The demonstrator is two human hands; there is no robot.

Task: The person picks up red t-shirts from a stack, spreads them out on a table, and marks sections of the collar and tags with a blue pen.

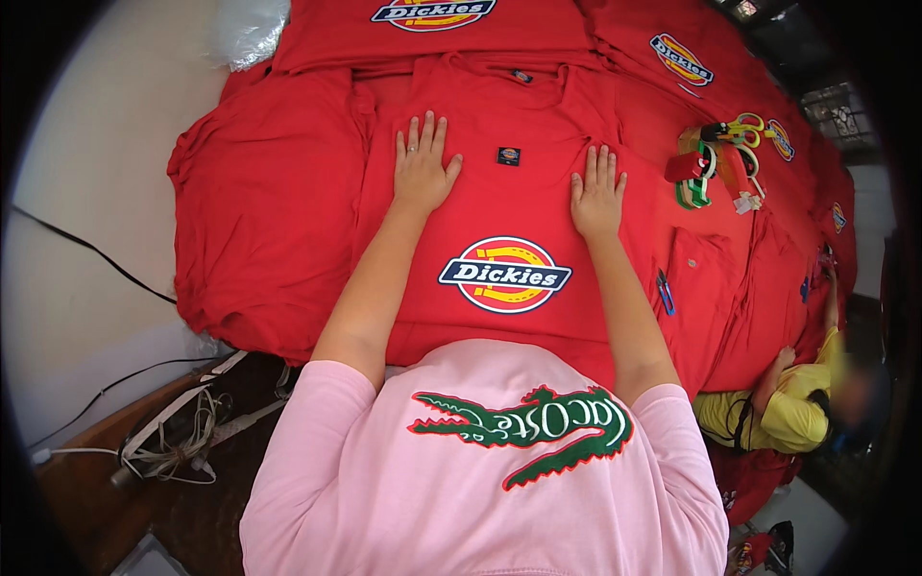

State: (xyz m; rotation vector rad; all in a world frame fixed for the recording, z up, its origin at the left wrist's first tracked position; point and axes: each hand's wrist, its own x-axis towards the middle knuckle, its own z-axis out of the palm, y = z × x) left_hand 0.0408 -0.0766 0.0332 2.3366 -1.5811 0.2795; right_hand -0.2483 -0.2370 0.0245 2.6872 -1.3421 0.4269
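Item: red shirt, laid flat at the centre of the frame, collar toward the top, with a round printed badge on its lower middle and a small dark label near the neck.

Left hand: palm down on the shirt's upper left, fingers spread, grip wide and holding nothing.

Right hand: palm down on the shirt's upper right, fingers together, grip likewise wide and empty.

Progress, as judged: the shirt was spread and pressed smooth across the chest. No fold showed in it, and the sleeves lay out to either side, so any folding was left to do.

Surroundings: more red shirts covered the tabletop on all sides, some stacked at the top of the frame. A bundle of scissors and tape rolls lay at upper right. A clear plastic bag sat at upper left. Cables lay at lower left. Another person in a yellow top was at lower right.
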